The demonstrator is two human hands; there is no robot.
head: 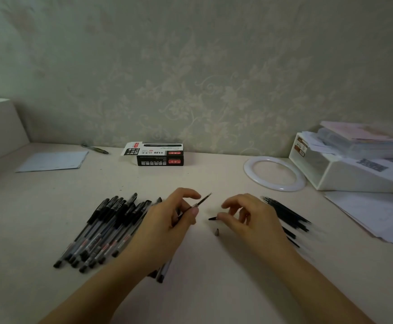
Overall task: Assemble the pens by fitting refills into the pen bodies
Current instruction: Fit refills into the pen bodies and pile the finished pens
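Between the pen pile (106, 230) and the loose refills (286, 213), your left hand (167, 220) pinches a refill (202, 200); your right hand (244, 216) pinches a small black piece (213, 218). The grey tip (216, 232) lying below could roll off unnoticed. The box (159, 155) reads "1120".

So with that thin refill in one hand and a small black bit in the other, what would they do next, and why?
Probably bring the two hands together. The left hand pinches a refill with its tip pointing up and to the right, and the right hand pinches a small black piece close beside it. A small cone-shaped tip lies loose on the table, likely to be fitted afterwards.
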